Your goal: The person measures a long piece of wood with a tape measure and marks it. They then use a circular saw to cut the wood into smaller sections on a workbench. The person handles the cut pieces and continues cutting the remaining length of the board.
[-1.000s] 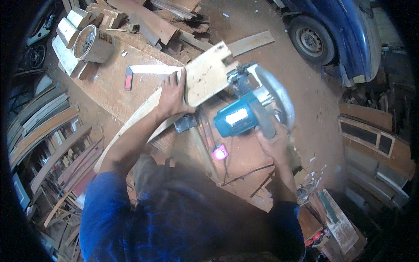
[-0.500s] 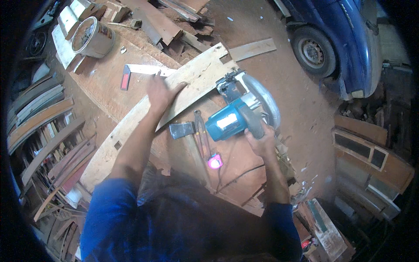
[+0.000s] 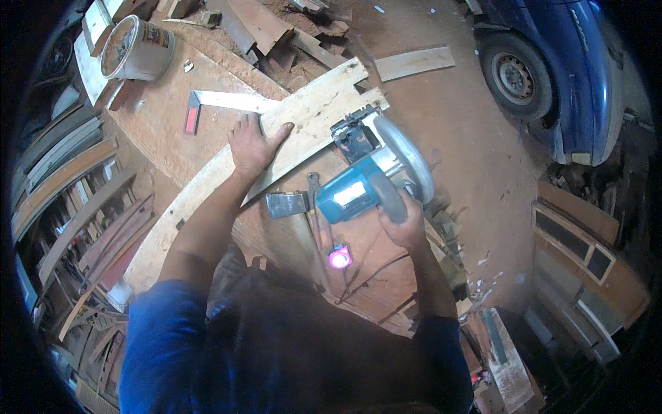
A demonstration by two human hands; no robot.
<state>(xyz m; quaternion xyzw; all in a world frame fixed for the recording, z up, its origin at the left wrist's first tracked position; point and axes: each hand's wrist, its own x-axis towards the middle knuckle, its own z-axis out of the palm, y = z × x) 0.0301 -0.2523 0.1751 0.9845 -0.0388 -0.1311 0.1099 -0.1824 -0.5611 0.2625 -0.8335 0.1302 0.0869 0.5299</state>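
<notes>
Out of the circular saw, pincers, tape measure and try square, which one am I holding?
The teal circular saw, gripped in your right hand. The pincers, pink tape measure and try square are in neither hand.

Plank (image 3: 310, 107): pale, far end notched, lying slantwise. Left hand (image 3: 252, 149): thumb spread, pressed on plank. Right hand (image 3: 405, 225): wrapped round handle of circular saw (image 3: 350, 190), teal housing, grey guard, base at plank's right edge. Try square (image 3: 231, 101): blade reaching plank. Hatchet (image 3: 285, 205), pincers (image 3: 314, 186), pink tape measure (image 3: 339, 257): near saw. Bucket (image 3: 150, 55): upper left. Blue vehicle (image 3: 579, 76): upper right.
</notes>
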